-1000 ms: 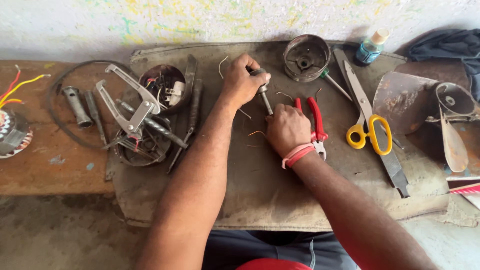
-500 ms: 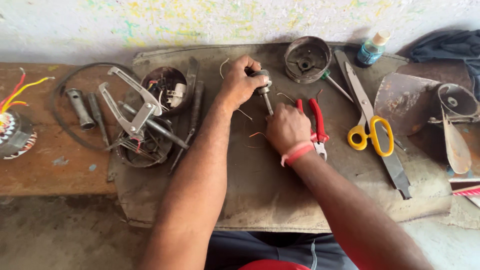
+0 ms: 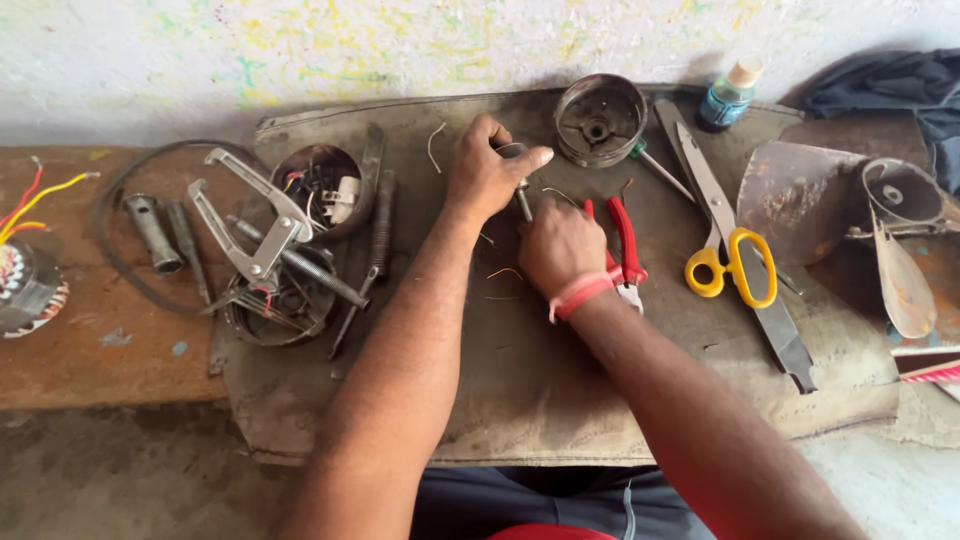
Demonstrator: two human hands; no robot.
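My left hand [image 3: 487, 172] is closed over the top of a small metal shaft part [image 3: 522, 200] that stands on the grey mat [image 3: 520, 390]. My right hand [image 3: 560, 245], with a red band on its wrist, grips the lower end of that same part from below. Both hands meet over the middle of the mat. Red-handled pliers [image 3: 622, 240] lie right beside my right hand. Short bits of copper wire [image 3: 503, 272] are scattered by the hands. What the fingers pinch is mostly hidden.
A round metal motor cover [image 3: 598, 120] sits behind the hands. Yellow-handled scissors [image 3: 728, 250] and a long blade lie to the right, with a small blue bottle [image 3: 728, 95]. On the left are a gear puller [image 3: 255, 235], a motor housing [image 3: 320, 185], sockets and a wound stator [image 3: 25, 285].
Both hands have stayed on the metal part; my left hand has turned slightly on its top, thumb now stretched to the right. Nothing else has moved.
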